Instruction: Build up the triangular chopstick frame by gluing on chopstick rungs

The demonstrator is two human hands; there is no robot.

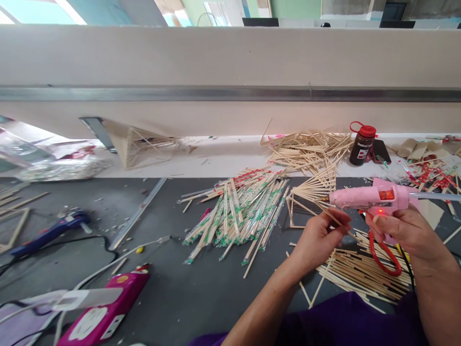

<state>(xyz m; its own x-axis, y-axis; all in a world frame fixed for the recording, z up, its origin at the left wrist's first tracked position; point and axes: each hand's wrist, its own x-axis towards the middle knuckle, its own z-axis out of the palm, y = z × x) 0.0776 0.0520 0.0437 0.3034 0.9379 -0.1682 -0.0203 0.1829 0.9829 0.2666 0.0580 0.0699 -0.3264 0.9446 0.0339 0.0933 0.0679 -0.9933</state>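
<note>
My right hand (403, 228) is wrapped round a pink hot glue gun (370, 197), whose small light glows red. A clear glue stick (439, 196) juts from its back end, and its nozzle points left. Between the fingertips of my left hand (324, 235) is a thin wooden stick (333, 215), which slants up to just by the nozzle. Behind my left hand stands a frame of glued wooden sticks (313, 187) with a fanned, stepped side. Loose wooden sticks (360, 274) lie under both hands, beside the red handle (387, 259) of some tool.
Wrapped chopsticks (237, 216) are heaped mid-table. Behind lie a pile of bare sticks (309, 149) and a red-capped bottle (362, 146). At left are a blue glue gun (54, 233), a magenta box (108, 307) and cables (104, 262). A low wall (180, 57) bounds the back.
</note>
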